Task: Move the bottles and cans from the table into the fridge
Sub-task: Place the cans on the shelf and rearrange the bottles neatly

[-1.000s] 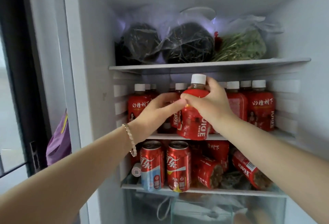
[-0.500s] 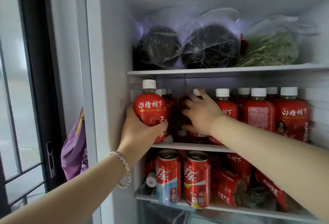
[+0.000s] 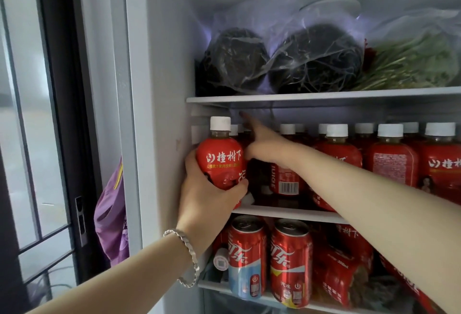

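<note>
**Soft Daylight, Cool Fridge Glow, One Smeared Hand**

Pale daylight is coming through the window [image 3: 22,114] at the left and washing it out to near white. A cool, violet-tinged glow is shining behind the plastic bags [image 3: 316,47] on the top shelf, while the space beneath is lying in dimmer shade. Small highlights are glinting on the cans [image 3: 290,261]. The right hand [image 3: 264,139] is smearing with motion blur. The bottle [image 3: 219,161] in the left hand [image 3: 207,199] is showing crisp print. The fridge's edge [image 3: 134,139] is leaning, pulled by the wide lens.

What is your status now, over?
Left hand grips red bottle at middle shelf, left end. Right hand open, stretched among standing bottles. Row crowded behind.
</note>
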Demonstrator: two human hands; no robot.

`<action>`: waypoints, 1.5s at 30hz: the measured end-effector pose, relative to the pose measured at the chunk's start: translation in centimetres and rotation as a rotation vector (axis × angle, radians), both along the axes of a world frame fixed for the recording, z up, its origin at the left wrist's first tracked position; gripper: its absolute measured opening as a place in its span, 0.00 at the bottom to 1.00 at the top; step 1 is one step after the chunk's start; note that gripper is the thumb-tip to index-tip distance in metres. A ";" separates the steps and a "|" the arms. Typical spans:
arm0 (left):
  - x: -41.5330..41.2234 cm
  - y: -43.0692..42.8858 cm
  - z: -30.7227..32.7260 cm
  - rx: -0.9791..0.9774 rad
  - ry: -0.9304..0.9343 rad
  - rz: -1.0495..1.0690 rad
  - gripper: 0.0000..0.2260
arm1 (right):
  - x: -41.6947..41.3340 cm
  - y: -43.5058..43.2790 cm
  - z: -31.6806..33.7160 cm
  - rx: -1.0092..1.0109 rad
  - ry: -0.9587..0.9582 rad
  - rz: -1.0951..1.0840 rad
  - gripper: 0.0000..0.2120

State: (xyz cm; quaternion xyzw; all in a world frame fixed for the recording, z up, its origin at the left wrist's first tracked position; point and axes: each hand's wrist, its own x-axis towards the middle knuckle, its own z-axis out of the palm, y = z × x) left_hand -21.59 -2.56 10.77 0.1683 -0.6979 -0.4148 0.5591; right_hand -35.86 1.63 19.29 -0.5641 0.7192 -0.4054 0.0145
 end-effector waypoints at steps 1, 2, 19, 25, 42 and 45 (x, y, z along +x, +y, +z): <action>0.1 0.1 -0.2 -0.002 0.014 0.008 0.41 | 0.1 -0.2 -0.3 0.074 -0.050 0.046 0.45; 0.2 0.2 -0.4 -0.011 0.030 0.016 0.41 | 0.0 -0.4 -0.7 0.124 -0.059 0.074 0.45; 1.2 0.3 -0.2 -0.040 0.040 0.008 0.39 | 0.4 2.3 -1.4 -0.349 0.112 -0.123 0.14; 3.1 2.1 -0.5 0.009 0.043 -0.080 0.37 | 2.2 7.9 -0.9 -0.574 -0.093 -0.085 0.10; 6.8 6.2 -19.7 0.396 -0.376 -0.127 0.34 | 7.8 12.4 -23.5 0.003 -0.073 -0.052 0.11; 6.0 5.7 -21.6 0.447 -0.428 -0.092 0.35 | 7.7 12.3 -27.0 0.032 -0.100 -0.121 0.12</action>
